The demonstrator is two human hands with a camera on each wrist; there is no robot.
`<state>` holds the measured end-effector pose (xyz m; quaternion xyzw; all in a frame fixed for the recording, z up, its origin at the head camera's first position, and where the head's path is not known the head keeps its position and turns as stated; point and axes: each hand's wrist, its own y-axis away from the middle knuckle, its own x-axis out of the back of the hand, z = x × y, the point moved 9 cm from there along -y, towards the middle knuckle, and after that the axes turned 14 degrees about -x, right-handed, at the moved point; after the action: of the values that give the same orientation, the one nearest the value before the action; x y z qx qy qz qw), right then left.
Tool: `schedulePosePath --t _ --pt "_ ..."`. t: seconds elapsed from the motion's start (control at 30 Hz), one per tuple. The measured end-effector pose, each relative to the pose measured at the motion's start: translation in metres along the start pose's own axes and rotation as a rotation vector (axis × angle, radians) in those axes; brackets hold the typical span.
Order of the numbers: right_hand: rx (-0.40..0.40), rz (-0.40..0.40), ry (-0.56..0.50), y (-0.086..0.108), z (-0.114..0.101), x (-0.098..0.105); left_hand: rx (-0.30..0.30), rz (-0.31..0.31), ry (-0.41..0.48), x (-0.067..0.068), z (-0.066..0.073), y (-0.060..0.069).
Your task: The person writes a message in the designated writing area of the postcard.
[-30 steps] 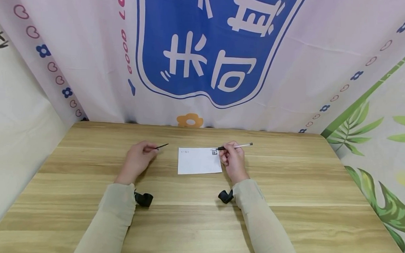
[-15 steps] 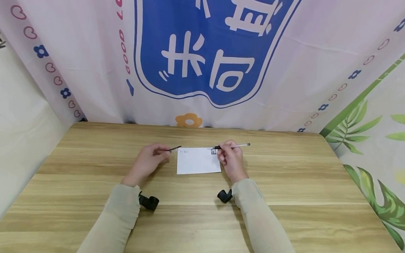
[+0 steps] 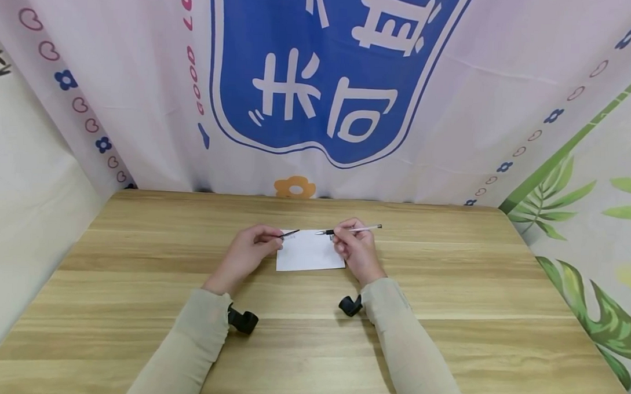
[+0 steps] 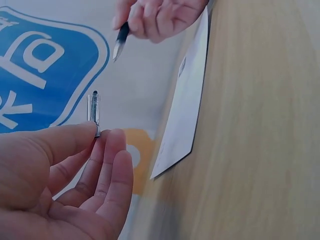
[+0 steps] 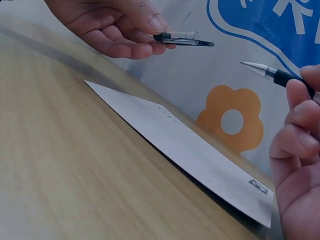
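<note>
Between thumb and fingertips my left hand (image 3: 246, 251) pinches a clear pen cap with a black clip (image 5: 186, 38), held above the left end of a white envelope (image 3: 311, 256). My right hand (image 3: 360, 251) grips an uncapped gel pen (image 3: 368, 228) with a clear barrel and a black grip. Its metal tip (image 5: 256, 69) points left toward the cap, a short gap apart. Small marks are printed at the envelope's upper left and a dark stamp-like square (image 5: 258, 186) at its upper right. In the head view the hands partly cover both.
The envelope lies on a wood-grain table (image 3: 299, 359). A printed curtain (image 3: 157, 99) hangs along the table's back edge. Black wrist mounts (image 3: 244, 321) stick out from both sleeves.
My left hand has moved right with the pen cap, from beside the envelope to over its left end. The right hand with the pen has shifted slightly left.
</note>
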<state>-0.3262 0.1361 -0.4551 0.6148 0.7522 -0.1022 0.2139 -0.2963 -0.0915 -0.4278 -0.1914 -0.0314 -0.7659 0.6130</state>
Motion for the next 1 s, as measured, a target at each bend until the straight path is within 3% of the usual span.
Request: schedulePosePath --t 0.6,1.0 --pt "-0.050 -0.164 -0.005 0.003 0.004 -0.017 -0.005 -0.011 0.021 -0.018 0.005 0.001" --pt "-0.077 -0.183 0.062 0.004 0.007 -0.021 -0.028 -0.008 0.016 -0.023 0.008 -0.001"
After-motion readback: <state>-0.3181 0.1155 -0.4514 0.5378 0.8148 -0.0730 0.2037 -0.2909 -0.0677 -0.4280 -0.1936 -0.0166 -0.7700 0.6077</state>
